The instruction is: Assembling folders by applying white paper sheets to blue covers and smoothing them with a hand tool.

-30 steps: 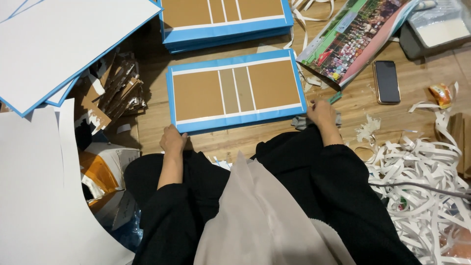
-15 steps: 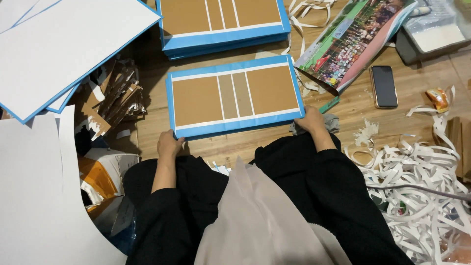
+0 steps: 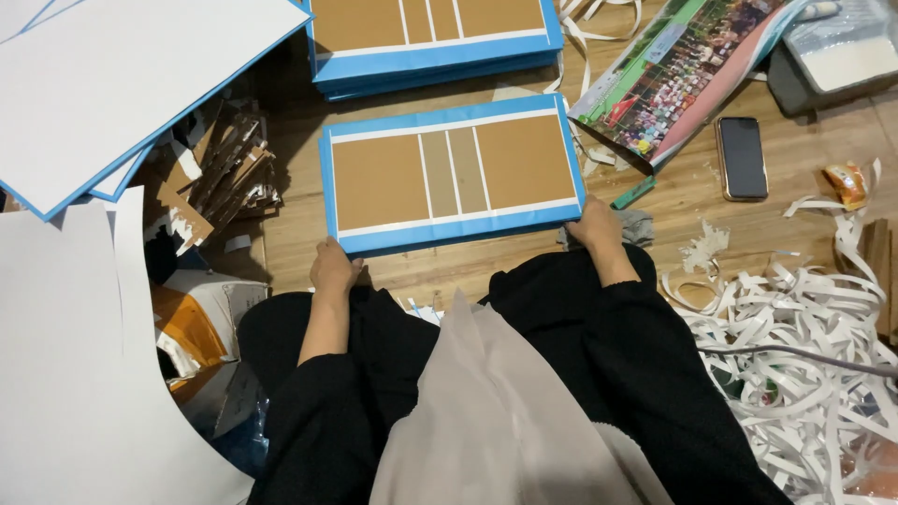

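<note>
1. Far left, big white sheets (image 3: 65,374) lie over my side of the floor, and more white sheets edged in blue (image 3: 122,84) fan out at the top left. Between them is a heap of torn cardboard scraps (image 3: 220,178) and an orange and white box (image 3: 192,323), so that side is crowded.
2. My left hand (image 3: 334,269) sits at the near left corner of the blue-bordered cardboard cover (image 3: 449,173). The fingers are curled together and gripping the near edge; their tips are tucked under or behind the edge, so I cannot see them.
3. The cover lies flat on the wooden floor (image 3: 449,271) straight ahead of my knees, its long side running left to right, brown panels inside a blue rim with white strips. A narrow band of bare floor lies between its near edge and my lap.
4. Just beyond its far edge, a stack of similar blue covers (image 3: 430,42) is cut off by the top of the view, with only a thin strip of floor between.
5. My right hand (image 3: 599,229) holds the near right corner, fingers bent and close together on the edge, wrist angled back toward my knee. A grey rag (image 3: 641,227) lies partly hidden beside it.
6. Right of that are a green pen (image 3: 634,193), a colourful printed sheet (image 3: 683,79), a dark phone (image 3: 742,157) and a pile of white paper strips (image 3: 795,327).
</note>
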